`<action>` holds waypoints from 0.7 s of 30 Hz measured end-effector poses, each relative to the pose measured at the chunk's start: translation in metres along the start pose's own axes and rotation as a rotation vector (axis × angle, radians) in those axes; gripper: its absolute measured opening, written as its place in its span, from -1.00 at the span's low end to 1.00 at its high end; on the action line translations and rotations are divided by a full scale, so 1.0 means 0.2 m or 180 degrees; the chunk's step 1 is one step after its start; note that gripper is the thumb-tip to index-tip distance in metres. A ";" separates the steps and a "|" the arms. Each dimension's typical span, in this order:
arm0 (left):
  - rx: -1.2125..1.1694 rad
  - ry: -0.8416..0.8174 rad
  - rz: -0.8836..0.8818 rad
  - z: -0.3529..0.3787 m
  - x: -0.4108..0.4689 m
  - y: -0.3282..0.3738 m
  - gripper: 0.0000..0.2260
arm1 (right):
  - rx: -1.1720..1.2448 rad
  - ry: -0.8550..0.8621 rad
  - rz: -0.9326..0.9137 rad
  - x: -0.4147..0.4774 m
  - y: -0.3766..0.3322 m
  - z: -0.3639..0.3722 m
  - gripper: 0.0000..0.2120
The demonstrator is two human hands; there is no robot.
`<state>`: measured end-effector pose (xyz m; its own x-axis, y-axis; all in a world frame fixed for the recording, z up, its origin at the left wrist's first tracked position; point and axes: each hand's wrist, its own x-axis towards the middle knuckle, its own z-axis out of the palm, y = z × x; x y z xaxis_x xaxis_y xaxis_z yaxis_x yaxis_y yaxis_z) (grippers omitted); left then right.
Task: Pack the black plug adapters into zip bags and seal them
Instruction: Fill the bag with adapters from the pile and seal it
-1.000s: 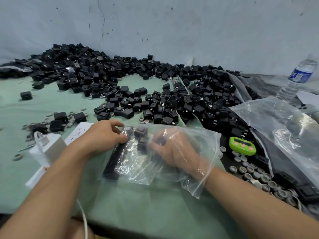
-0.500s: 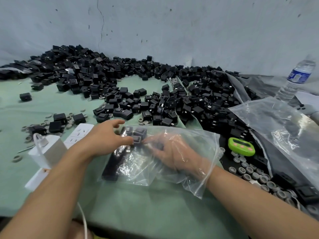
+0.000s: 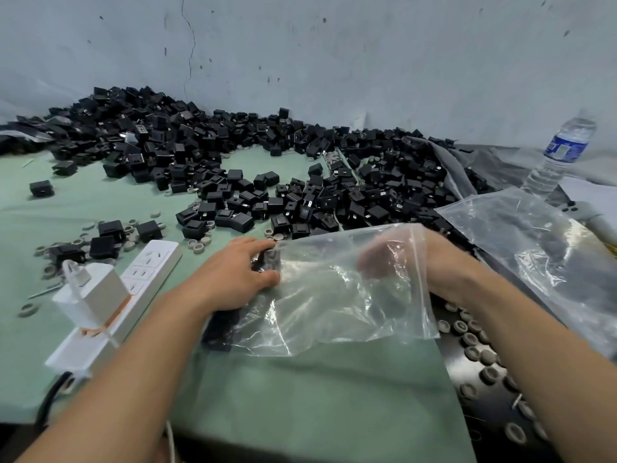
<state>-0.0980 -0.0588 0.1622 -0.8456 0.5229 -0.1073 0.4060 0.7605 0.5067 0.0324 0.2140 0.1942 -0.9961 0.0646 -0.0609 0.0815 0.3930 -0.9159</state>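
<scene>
Pale blue-grey wall (image 3: pixel 367 61), cracked and spotted, backs a green tabletop (image 3: pixel 300 396). Along the far side of the tabletop sprawls a wide heap of black plug adapters (image 3: pixel 300 168), thinning toward the middle into loose single pieces.

Near the front edge lies a clear zip bag (image 3: pixel 334 302), crumpled, with its mouth turned to the right. The right hand (image 3: pixel 394 255) is inside the bag past the wrist; through the plastic it shows only as a blur, so I cannot tell how its fingers lie. The left hand (image 3: pixel 233 275) is outside at the bag's left end, its thumb and curled fingers pinching the bagged adapters (image 3: pixel 268 259) through the film. A dark block (image 3: pixel 220 329) sits at the bag's near left corner; whether it is in the bag or under it cannot be told.

Left of the hands lies a white power strip (image 3: pixel 147 269) with a white charger (image 3: pixel 90 295) plugged into it. On the right, a second clear plastic bag (image 3: pixel 534 248) lies over dark stock, grey rings (image 3: pixel 474 342) are scattered beside the right forearm, and a water bottle (image 3: pixel 561 155) stands near the wall.
</scene>
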 end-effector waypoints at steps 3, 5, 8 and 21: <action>-0.0020 0.0131 -0.0056 0.01 -0.01 0.01 -0.37 | 0.0371 0.1060 0.0445 0.00 -0.05 -0.06 -0.64; 0.0072 0.0213 -0.0113 0.02 -0.01 0.01 -0.32 | 0.0694 0.2083 0.0533 0.03 -0.04 -0.08 -0.63; 0.0143 0.0162 -0.0108 0.03 -0.01 0.03 -0.26 | -0.0037 0.2675 0.0216 0.07 -0.07 -0.05 -0.85; 0.0310 0.0107 0.0089 0.05 0.01 0.03 -0.35 | -0.3870 0.0144 0.0169 0.58 -0.23 0.36 -0.80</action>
<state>-0.0934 -0.0503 0.1570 -0.8439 0.5325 -0.0649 0.4600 0.7805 0.4233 -0.0897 0.1385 0.2005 -0.9903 0.1290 -0.0509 0.1260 0.9904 0.0575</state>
